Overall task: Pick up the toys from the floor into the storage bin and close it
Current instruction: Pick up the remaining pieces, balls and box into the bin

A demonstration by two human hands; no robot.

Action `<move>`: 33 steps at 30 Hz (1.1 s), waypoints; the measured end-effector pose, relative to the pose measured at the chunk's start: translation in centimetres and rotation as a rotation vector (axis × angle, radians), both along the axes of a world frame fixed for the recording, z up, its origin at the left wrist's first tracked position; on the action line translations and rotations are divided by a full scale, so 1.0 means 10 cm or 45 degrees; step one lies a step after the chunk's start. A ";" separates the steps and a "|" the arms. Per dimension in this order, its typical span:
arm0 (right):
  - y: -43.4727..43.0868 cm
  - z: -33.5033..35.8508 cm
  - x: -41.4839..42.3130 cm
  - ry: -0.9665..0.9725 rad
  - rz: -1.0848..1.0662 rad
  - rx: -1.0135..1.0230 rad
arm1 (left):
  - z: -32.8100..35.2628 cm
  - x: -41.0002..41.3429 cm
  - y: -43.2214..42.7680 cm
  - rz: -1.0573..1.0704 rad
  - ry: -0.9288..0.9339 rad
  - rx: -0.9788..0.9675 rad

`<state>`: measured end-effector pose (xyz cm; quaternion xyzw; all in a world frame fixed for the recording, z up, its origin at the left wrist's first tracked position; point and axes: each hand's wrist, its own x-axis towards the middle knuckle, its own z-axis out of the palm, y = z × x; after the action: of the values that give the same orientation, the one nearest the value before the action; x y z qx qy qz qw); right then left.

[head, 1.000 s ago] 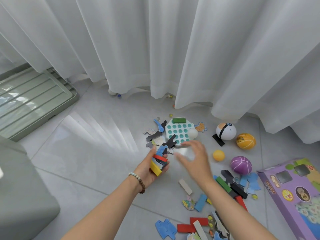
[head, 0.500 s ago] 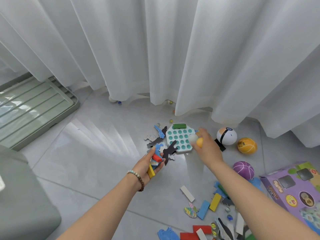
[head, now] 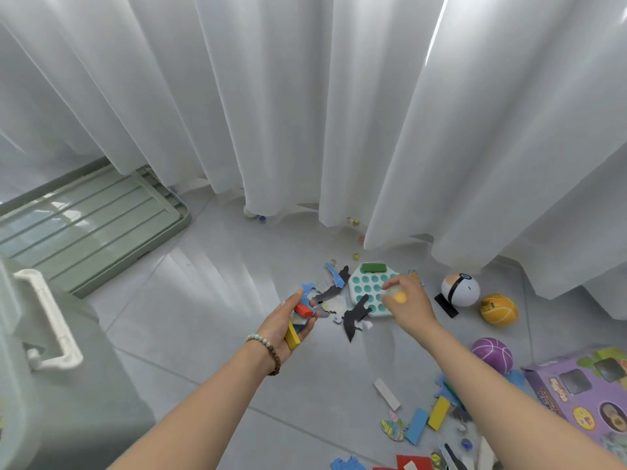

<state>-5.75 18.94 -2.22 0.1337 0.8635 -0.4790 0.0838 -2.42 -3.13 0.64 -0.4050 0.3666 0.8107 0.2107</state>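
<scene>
three big balls lie loose: white ball [head: 459,289], orange ball [head: 498,308], purple ball [head: 492,354]. two small balls [head: 396,295] sit in the right hand [head: 412,308]. two blocks — red block [head: 303,310], yellow block [head: 291,335] — sit in the left hand [head: 280,325]. one bubble board [head: 368,288], one green block [head: 373,267] on it, one purple box [head: 583,395], one bin [head: 68,401], one lid [head: 84,228].

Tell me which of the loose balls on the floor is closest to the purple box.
The purple ball, right beside the purple box; the orange ball and the black-banded white ball lie farther back by the curtain.
</scene>
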 end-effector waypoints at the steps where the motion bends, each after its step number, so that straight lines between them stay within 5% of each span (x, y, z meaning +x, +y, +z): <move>1: -0.07 0.20 0.01 0.001 -0.019 -0.097 | 0.13 -0.01 -0.06 0.011 0.015 -0.010; 7: -0.96 1.65 0.13 0.029 -0.024 -0.671 | 1.29 0.15 -0.76 0.103 0.196 0.008; 12: -2.23 2.41 0.71 -0.228 0.206 -0.906 | 2.00 0.91 -1.83 0.256 0.299 -0.147; 21: -4.64 2.05 2.06 -0.886 0.440 -0.950 | 1.74 2.98 -3.91 0.585 -0.048 -0.684; 25: -5.30 1.82 2.49 -1.105 0.486 -1.018 | 1.55 3.38 -4.43 0.823 -0.016 -0.417; 28: -5.49 1.76 2.56 -1.081 0.577 -0.950 | 1.49 3.47 -4.63 0.846 0.067 -0.303; 33: -5.27 1.80 2.44 -0.856 0.824 -0.572 | 1.49 3.48 -4.77 0.592 -0.044 -0.511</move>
<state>18.63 -33.76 15.76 -0.0150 0.6619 -0.5327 0.5271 32.42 -50.79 15.53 -0.5253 0.4132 0.7416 -0.0584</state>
